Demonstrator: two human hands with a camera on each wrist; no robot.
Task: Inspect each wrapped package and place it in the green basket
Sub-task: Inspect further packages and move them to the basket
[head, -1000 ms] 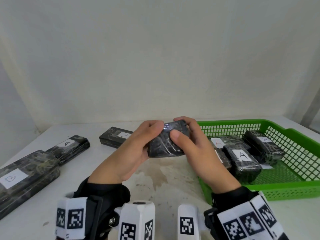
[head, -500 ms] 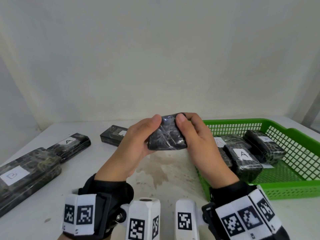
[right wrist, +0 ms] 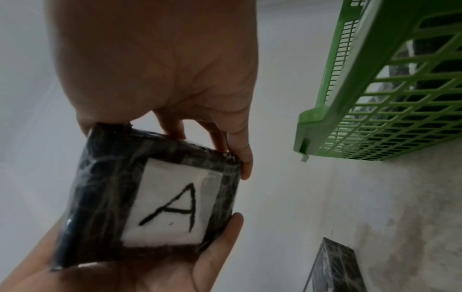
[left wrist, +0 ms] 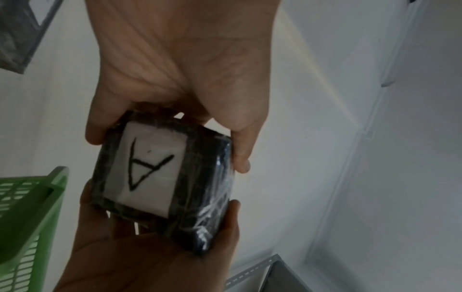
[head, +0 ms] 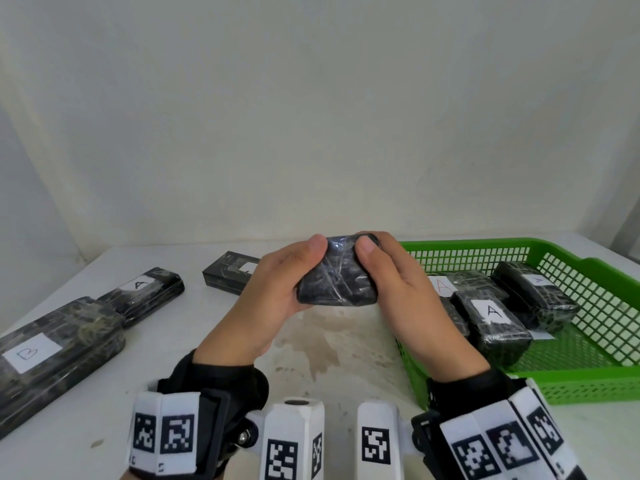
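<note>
Head view shows both hands, left hand (head: 277, 289) and right hand (head: 401, 289), gripping one package (head: 337, 284) by its ends above the desk (head: 311, 358), just left of the basket (head: 588, 379). Its "A" label (right wrist: 172, 205) faces down toward the wrists, so I judge it best to hold the ends firmly, turn it slowly to check each face, then lower it into a free place in the basket.

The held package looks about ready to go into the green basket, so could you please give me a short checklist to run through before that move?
1. Grip: left hand and right hand both hold the held package by its ends. Ok.
2. Label read: its white label shows a handwritten A, facing down towards the wrist cameras. Ok.
3. Wrap intact: no tear shows on the visible faces; the ends under the fingers are hidden. Cannot tell.
4. Basket room: the green basket has bare floor near its front right. Ok.
5. Path: the basket sits directly right of the hands, nothing between. Ok.
</note>
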